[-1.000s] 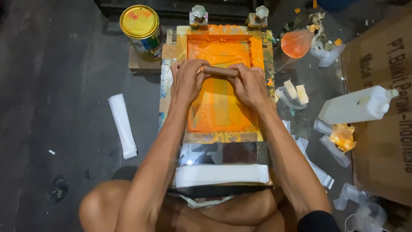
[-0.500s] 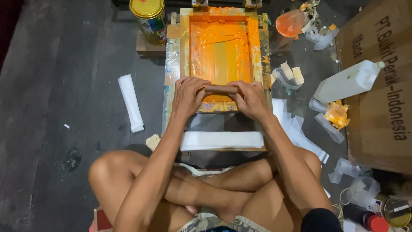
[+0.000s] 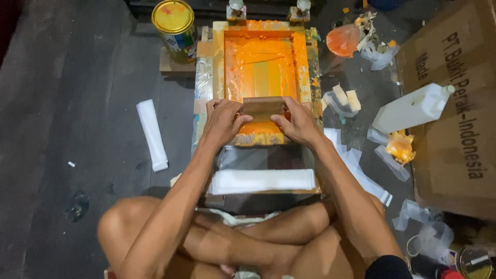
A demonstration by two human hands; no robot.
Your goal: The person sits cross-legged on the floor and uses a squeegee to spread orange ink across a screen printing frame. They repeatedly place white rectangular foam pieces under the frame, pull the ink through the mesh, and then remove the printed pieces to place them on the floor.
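both grips are closed on the same thing: we've got our left hand [image 3: 223, 121] and right hand [image 3: 298, 123] wrapped around the two ends of a brown squeegee [image 3: 262, 107], fingers curled over its top edge. the squeegee sits crosswise at the near end of the screen frame [image 3: 262, 77], which is smeared all over with orange ink [image 3: 261, 67] (thick at the edges, thinner in the middle). just below the frame there's a folded white cloth [image 3: 262, 181] lying on a dark board, right above our crossed legs.

off to the left, a yellow-lidded paint can [image 3: 174, 23] stands beside the frame's far corner, and a white strip [image 3: 152, 134] lies on the floor. to the right we see a white plastic jug [image 3: 411, 108] tipped on its side against a cardboard box [image 3: 454, 103], plus a bag of orange stuff [image 3: 343, 40] near the top.
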